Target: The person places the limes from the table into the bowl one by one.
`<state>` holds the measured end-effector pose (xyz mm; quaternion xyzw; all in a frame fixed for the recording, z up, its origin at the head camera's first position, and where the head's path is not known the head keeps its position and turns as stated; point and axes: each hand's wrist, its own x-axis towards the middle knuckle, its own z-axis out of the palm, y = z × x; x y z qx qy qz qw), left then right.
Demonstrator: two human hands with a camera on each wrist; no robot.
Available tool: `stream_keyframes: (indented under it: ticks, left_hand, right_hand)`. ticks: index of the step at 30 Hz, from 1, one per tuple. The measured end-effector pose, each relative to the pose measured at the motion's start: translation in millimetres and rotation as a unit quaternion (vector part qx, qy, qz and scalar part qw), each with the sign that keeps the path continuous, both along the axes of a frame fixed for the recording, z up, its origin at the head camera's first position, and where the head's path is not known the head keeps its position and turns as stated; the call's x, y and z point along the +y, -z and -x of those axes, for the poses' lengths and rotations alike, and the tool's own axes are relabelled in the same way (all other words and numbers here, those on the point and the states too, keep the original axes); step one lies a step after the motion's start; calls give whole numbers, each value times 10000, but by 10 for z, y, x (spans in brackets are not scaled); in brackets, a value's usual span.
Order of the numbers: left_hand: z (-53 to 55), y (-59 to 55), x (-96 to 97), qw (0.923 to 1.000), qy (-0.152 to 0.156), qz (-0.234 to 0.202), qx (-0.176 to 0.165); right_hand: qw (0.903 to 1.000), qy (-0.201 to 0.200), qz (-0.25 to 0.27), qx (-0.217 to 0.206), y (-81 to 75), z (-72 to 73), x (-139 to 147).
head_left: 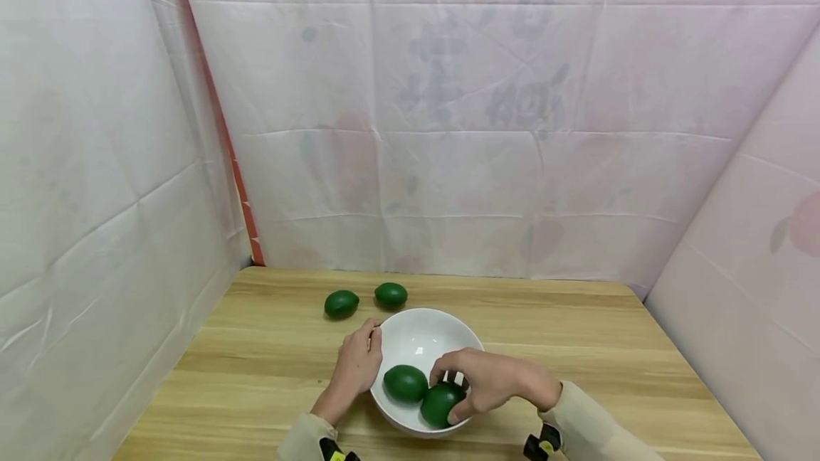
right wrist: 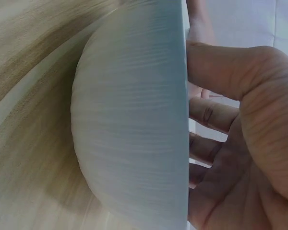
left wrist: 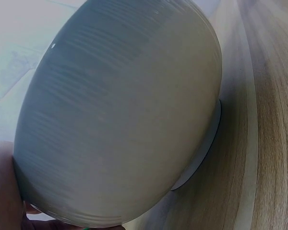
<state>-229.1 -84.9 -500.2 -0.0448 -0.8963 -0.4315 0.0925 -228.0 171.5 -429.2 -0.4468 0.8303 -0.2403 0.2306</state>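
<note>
1. the space is enclosed on three sides by pale, creased sheets (head_left: pixel 96 162).
2. the back sheet (head_left: pixel 448 105) is faintly marked with grey and pink prints.
3. near the left corner, a red strip (head_left: pixel 252 235) is seen.
4. below, a light wood-grained tabletop (head_left: pixel 608 347) with rounded far corners is shown.

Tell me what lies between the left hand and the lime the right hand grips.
The head view shows the left wall of the white bowl and, inside it, a second lime between the left hand and the gripped lime.
</note>
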Motion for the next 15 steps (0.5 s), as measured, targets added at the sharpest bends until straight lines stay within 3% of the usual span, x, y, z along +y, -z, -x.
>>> stream_keyframes:
  ticks: [6,15]
  left_hand:
    - [-12,-8,8,10000,-8,-62,-1]
    - [-15,-12,10,9999,-7,-113,-68]
  right_hand:
    - [9998,145,97,116,58,-10,-22]
    - [9960,865,189,121,81,13,-115]
